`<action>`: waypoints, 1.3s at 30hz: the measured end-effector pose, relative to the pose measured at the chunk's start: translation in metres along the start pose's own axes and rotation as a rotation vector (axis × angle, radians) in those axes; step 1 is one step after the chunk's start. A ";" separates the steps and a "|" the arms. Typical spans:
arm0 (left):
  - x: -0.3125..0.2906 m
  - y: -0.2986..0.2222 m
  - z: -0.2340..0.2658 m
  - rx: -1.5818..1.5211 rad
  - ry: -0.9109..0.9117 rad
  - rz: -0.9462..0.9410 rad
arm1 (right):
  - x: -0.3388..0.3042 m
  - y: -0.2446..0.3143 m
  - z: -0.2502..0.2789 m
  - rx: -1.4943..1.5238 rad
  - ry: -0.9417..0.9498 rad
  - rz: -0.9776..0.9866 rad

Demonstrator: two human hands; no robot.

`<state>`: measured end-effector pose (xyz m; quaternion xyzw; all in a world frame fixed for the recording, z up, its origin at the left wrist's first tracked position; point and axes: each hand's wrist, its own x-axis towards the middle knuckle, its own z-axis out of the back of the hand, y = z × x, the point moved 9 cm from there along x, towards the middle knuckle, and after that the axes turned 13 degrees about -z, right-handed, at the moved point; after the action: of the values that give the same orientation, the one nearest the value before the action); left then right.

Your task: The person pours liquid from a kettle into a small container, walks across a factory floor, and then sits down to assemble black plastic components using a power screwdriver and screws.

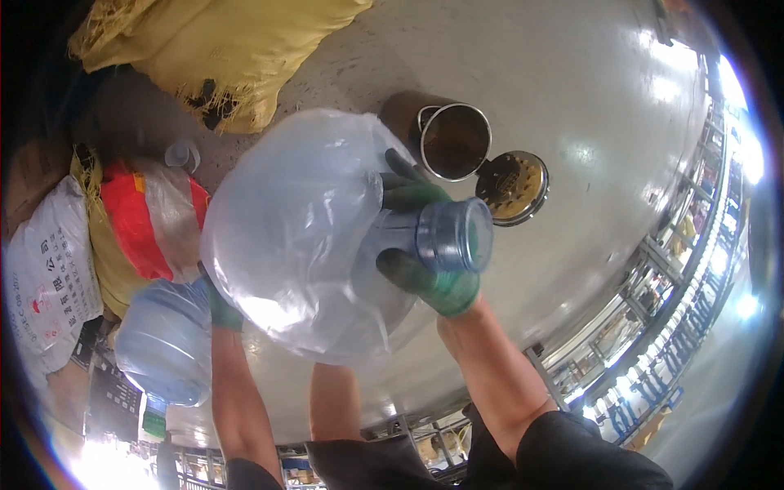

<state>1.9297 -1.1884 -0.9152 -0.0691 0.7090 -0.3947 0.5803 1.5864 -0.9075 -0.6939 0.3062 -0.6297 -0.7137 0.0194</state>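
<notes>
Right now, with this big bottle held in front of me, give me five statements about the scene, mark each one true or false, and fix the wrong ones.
1. The right grip, in a green glove, is around the neck of the large bottle. True.
2. The large bottle's mouth points to the left of the picture. False: it points to the right.
3. Translucent plastic wrap covers the large bottle's body. True.
4. The left grip is bare. False: the left grip wears a green glove.
5. Another bluish bottle shows at the lower left, beside the left forearm. True.
</notes>
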 end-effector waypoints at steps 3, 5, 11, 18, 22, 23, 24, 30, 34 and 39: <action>-0.035 -0.016 0.018 0.068 -0.054 -0.012 | -0.006 -0.038 0.014 0.071 -0.056 -0.160; -0.060 -0.030 0.024 0.209 -0.093 0.023 | -0.006 -0.060 0.023 0.102 -0.077 -0.232; -0.102 -0.057 0.038 0.482 -0.248 -0.005 | -0.010 -0.140 0.046 0.341 -0.138 -0.420; -0.150 -0.082 0.023 0.547 -0.261 0.024 | 0.002 -0.168 0.047 0.288 -0.055 -0.368; -0.174 -0.096 0.005 0.593 -0.278 0.062 | -0.001 -0.202 0.052 0.411 -0.010 -0.566; -0.180 -0.098 0.006 0.586 -0.265 0.031 | -0.001 -0.208 0.055 0.385 -0.010 -0.582; -0.185 -0.106 0.009 0.589 -0.261 -0.005 | 0.001 -0.198 0.047 0.399 -0.006 -0.581; -0.214 -0.116 0.004 0.624 -0.311 -0.077 | -0.002 -0.186 0.035 0.693 0.068 -0.669; -0.235 -0.123 -0.019 0.633 -0.329 -0.073 | 0.004 -0.189 0.039 0.569 0.106 -0.533; -0.252 -0.122 -0.016 0.615 -0.360 -0.055 | 0.004 -0.193 0.044 0.357 0.099 -0.597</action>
<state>1.9522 -1.1233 -0.6434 0.0214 0.4413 -0.5865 0.6788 1.6317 -0.8305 -0.8705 0.5095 -0.6258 -0.5507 -0.2133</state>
